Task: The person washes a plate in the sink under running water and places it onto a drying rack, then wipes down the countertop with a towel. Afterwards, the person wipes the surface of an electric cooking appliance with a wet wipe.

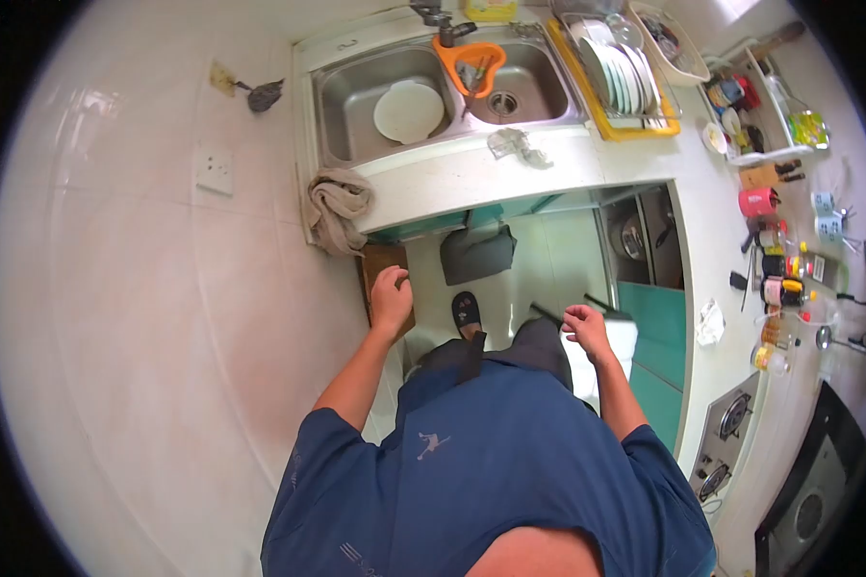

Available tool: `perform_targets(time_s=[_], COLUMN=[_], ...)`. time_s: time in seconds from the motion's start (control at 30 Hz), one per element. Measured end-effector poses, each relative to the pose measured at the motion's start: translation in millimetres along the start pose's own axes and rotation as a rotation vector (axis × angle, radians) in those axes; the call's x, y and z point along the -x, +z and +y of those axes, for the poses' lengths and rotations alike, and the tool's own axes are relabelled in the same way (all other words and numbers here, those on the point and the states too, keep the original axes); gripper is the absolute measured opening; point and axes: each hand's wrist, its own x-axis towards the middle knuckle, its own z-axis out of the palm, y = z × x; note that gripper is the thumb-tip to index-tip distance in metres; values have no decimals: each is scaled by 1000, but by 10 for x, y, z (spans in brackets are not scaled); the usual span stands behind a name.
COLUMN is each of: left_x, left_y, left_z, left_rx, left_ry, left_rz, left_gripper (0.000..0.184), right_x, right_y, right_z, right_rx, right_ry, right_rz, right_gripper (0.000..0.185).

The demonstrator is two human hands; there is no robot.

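White counter (433, 183) ahead — left hand (392, 300) and right hand (587, 333) half-curled — cannot tell if holding anything

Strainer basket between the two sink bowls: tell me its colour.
Orange; the strainer basket shows best in the head view, the only one.

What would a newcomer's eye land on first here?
Probably the navy shirt filling the lower middle, with the left hand and right hand out to either side of it. Next, the bright orange basket at the divider of the double sink, near the top. The upright plates right of the sink also stand out.
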Motion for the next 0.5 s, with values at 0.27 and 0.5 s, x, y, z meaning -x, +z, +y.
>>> perform_targets(time_s=[0.27, 0.5], left_x=[229, 70], left_y=[-183, -4], left_z=[-193, 210], left_rx=[21, 103], left_ry=[-191, -220], left_rz=[70, 106], left_gripper=[20, 23], right_x=[-307, -464], right_y=[156, -104], right_z=[-487, -684], right_rx=[128, 88], right_ry=[-145, -71], right_rz=[-109, -91], right_gripper=[30, 29])
